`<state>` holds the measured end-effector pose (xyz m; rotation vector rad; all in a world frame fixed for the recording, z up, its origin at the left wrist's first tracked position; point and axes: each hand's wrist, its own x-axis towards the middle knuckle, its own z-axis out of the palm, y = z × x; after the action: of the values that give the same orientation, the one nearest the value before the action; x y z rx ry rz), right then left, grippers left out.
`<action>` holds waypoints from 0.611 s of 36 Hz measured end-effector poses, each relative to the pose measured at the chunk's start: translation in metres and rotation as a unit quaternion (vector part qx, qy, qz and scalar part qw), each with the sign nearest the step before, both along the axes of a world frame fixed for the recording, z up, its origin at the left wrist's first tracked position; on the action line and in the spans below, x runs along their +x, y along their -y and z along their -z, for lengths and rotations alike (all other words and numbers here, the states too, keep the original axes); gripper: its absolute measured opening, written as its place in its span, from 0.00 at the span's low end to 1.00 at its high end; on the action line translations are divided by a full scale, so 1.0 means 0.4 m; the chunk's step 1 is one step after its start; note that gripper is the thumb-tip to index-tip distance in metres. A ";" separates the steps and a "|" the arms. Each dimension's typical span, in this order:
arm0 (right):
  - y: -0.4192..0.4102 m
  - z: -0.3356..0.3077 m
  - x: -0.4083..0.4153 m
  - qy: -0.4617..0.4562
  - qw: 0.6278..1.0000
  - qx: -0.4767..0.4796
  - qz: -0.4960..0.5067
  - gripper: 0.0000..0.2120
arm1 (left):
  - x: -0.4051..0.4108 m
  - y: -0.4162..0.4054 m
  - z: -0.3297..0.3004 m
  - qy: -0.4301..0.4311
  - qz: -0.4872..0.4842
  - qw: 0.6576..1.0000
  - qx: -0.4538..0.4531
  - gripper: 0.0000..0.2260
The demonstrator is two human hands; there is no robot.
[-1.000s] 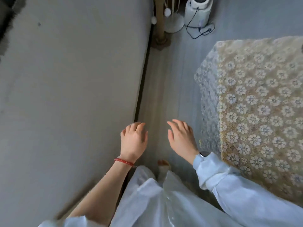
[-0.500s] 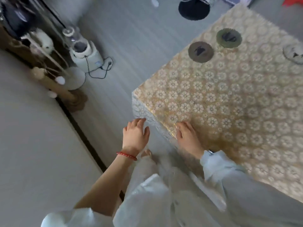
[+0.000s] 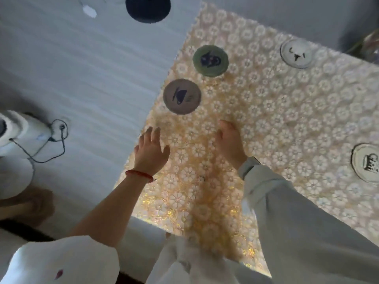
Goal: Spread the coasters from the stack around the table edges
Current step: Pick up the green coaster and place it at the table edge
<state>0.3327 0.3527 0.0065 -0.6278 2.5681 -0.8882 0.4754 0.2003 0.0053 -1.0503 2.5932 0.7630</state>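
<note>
Several round coasters lie on the table with the gold floral lace cloth (image 3: 276, 119). A grey-brown coaster (image 3: 182, 96) and a green coaster (image 3: 210, 60) sit along the left edge. A white coaster (image 3: 297, 53) lies at the far edge, another white coaster (image 3: 366, 162) at the right. My left hand (image 3: 150, 149) hovers over the table's left edge, fingers apart, holding nothing. My right hand (image 3: 230, 143) rests over the cloth just below the grey-brown coaster, palm down, empty. No stack shows.
A white appliance (image 3: 18, 130) with a dark cable (image 3: 49, 140) stands on the grey floor at the left. A dark round object (image 3: 148, 9) lies on the floor beyond the table. A glass item (image 3: 369, 46) sits at the far right corner.
My view has swung from the wall and floor to the table. Both hands moved forward over the tablecloth, closer to the grey-brown coaster. More coasters have come into view.
</note>
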 end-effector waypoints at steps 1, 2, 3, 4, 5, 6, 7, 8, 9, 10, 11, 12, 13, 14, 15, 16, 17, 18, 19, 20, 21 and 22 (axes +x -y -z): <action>0.028 0.021 -0.043 -0.012 1.000 -0.007 0.014 0.08 | -0.027 0.018 0.018 0.001 0.003 1.000 -0.009 0.28; 0.056 0.036 -0.082 -0.029 0.999 -0.010 0.025 0.09 | -0.051 0.033 0.034 -0.002 0.004 1.000 -0.015 0.29; 0.084 0.057 -0.124 -0.045 0.998 -0.008 0.037 0.11 | -0.074 0.048 0.051 -0.008 0.000 1.000 -0.019 0.30; 0.115 0.067 -0.163 -0.060 0.997 -0.010 0.049 0.13 | -0.095 0.060 0.066 -0.017 -0.002 1.000 -0.024 0.31; 0.143 0.081 -0.205 -0.073 0.995 -0.011 0.062 0.13 | -0.112 0.070 0.083 -0.025 -0.004 0.999 -0.034 0.32; 0.171 0.095 -0.243 -0.087 0.994 -0.001 0.068 0.14 | -0.126 0.079 0.098 -0.035 -0.006 0.998 -0.045 0.31; 0.191 0.112 -0.273 -0.097 0.993 0.019 0.072 0.15 | -0.135 0.085 0.111 -0.040 -0.008 0.998 -0.051 0.31; 0.207 0.119 -0.304 -0.102 0.991 0.046 0.074 0.18 | -0.143 0.089 0.123 -0.039 -0.007 0.998 -0.058 0.30; 0.248 0.160 -0.353 -0.091 0.989 0.074 0.088 0.20 | -0.167 0.114 0.170 -0.017 -0.004 0.998 -0.058 0.29; 0.273 0.179 -0.383 -0.077 0.987 0.096 0.105 0.22 | -0.176 0.124 0.198 -0.001 -0.002 0.998 -0.060 0.29; 0.274 0.175 -0.391 -0.069 0.984 0.113 0.120 0.25 | -0.166 0.116 0.200 0.001 0.005 0.998 -0.068 0.28; 0.276 0.168 -0.398 -0.070 0.979 0.131 0.138 0.30 | -0.157 0.107 0.201 0.003 0.008 0.997 -0.073 0.28; 0.284 0.165 -0.411 -0.084 0.973 0.148 0.153 0.34 | -0.150 0.099 0.203 0.000 0.007 0.996 -0.084 0.28; 0.291 0.153 -0.418 -0.096 0.968 0.161 0.164 0.36 | -0.144 0.089 0.201 -0.005 0.007 0.996 -0.093 0.28; 0.291 0.145 -0.413 -0.104 0.966 0.165 0.168 0.37 | -0.127 0.076 0.192 -0.010 0.007 0.995 -0.103 0.28; 0.294 0.136 -0.404 -0.100 0.967 0.163 0.168 0.36 | -0.117 0.069 0.186 -0.013 0.007 0.993 -0.115 0.28; 0.300 0.133 -0.403 -0.086 0.969 0.156 0.172 0.36 | -0.114 0.067 0.186 -0.010 0.005 0.993 -0.118 0.28; 0.306 0.129 -0.403 -0.071 0.970 0.147 0.178 0.35 | -0.113 0.066 0.187 -0.009 0.002 0.993 -0.118 0.28; 0.311 0.125 -0.404 -0.064 0.971 0.134 0.185 0.35 | -0.114 0.067 0.186 -0.009 0.002 0.993 -0.118 0.28; 0.316 0.122 -0.405 -0.064 0.972 0.119 0.194 0.34 | -0.117 0.067 0.187 -0.008 0.006 0.993 -0.121 0.28; 0.320 0.122 -0.409 -0.065 0.972 0.099 0.204 0.32 | -0.121 0.068 0.189 -0.007 0.011 0.992 -0.124 0.28; 0.323 0.122 -0.411 -0.065 0.972 0.074 0.215 0.30 | -0.125 0.071 0.191 -0.007 0.014 0.992 -0.122 0.28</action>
<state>0.1684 0.2235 -0.0423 -0.0858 2.9139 -0.7905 0.4255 0.1720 -0.0712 -1.0725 2.7593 0.4548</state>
